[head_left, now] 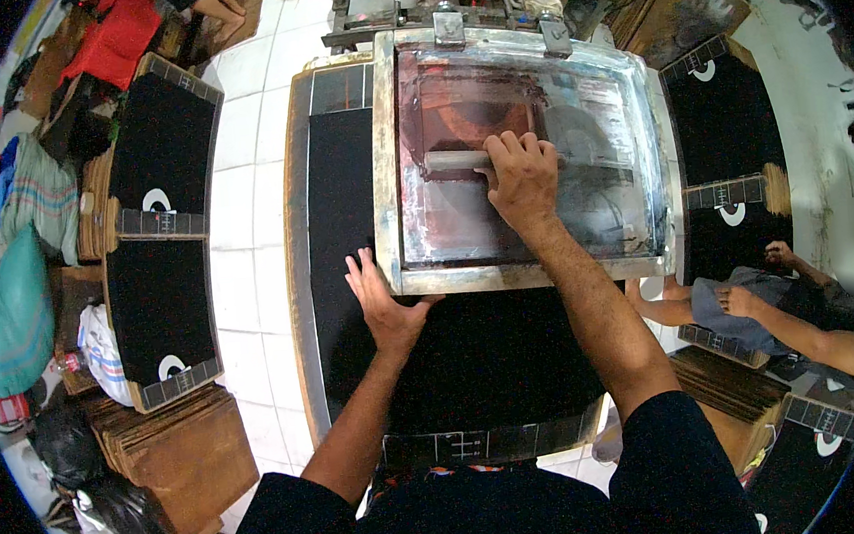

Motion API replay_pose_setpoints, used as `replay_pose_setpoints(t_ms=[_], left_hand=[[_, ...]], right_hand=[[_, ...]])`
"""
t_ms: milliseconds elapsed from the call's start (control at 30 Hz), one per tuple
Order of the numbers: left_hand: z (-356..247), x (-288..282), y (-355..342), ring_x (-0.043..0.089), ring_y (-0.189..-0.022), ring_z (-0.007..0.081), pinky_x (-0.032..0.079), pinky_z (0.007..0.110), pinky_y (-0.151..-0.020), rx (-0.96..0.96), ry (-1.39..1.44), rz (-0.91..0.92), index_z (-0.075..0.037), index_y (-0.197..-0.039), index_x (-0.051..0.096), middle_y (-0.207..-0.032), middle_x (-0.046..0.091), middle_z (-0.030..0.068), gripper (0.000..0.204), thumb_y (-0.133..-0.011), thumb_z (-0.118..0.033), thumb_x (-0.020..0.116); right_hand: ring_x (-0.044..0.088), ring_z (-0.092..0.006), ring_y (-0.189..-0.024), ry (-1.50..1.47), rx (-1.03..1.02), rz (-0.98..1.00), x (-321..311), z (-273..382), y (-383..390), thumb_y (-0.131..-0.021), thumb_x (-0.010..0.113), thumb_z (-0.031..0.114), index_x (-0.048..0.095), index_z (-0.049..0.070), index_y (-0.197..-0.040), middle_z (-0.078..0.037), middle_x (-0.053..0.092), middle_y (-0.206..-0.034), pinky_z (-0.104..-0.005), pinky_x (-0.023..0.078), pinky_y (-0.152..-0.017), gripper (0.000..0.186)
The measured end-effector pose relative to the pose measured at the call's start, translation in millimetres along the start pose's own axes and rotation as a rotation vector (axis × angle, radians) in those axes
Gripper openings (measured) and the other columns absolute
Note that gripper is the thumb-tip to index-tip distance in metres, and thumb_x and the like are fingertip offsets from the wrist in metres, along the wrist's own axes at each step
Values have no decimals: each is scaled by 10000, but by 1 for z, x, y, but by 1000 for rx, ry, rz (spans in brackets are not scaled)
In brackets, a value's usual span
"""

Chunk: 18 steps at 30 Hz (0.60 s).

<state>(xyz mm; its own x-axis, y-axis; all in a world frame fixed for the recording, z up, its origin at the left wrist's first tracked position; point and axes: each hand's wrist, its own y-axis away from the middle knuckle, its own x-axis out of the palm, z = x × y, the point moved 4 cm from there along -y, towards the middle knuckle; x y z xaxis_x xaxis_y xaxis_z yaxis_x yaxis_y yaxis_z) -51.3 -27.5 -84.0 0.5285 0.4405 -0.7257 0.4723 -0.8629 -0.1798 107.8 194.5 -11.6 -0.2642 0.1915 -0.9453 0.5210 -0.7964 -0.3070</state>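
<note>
A wooden screen-printing frame point(388, 160) lies over a black fabric-covered board point(495, 362) in front of me. Dark reddish ink smears the upper left of its mesh point(583, 205), around a rectangular darker area. My right hand point(523, 174) is closed round a pale-handled squeegee point(454, 160) that lies crosswise on the mesh; its blade is hidden from view. At the frame's near left corner is my left hand point(387, 305), fingers stretched and apart, the thumb along the near edge. It holds nothing.
Two metal hinge clamps point(448, 28) sit at the frame's far edge. Printed black boards point(156, 138) line both sides over stacked wooden boards point(175, 437). At right sits another person, whose hand point(741, 300) rests near a grey cloth. Bulging sacks point(9, 310) lie at left.
</note>
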Motion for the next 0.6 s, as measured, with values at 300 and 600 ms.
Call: replay_pose_setpoints(t_ms=[300, 600], left_hand=[[-11, -10, 5, 536, -1373, 350, 424, 470, -1157, 58, 273, -107, 14, -1541, 414, -1530, 500, 211, 1133, -586, -163, 997], [-16, -13, 1, 559, -1334, 349, 472, 421, -1117, 80, 214, -124, 14, -1533, 422, -1480, 535, 221, 1147, -565, -178, 1008]], right_hand=[[614, -299, -1018, -108, 48, -63, -9, -13, -34, -784, 829, 240, 679, 126, -1101, -49, 680, -1042, -476, 413, -927, 369], [643, -317, -1068, -150, -50, 101, 12, -32, -52, -749, 859, 292, 682, 140, -1200, -79, 709, -1128, -519, 444, -941, 508]])
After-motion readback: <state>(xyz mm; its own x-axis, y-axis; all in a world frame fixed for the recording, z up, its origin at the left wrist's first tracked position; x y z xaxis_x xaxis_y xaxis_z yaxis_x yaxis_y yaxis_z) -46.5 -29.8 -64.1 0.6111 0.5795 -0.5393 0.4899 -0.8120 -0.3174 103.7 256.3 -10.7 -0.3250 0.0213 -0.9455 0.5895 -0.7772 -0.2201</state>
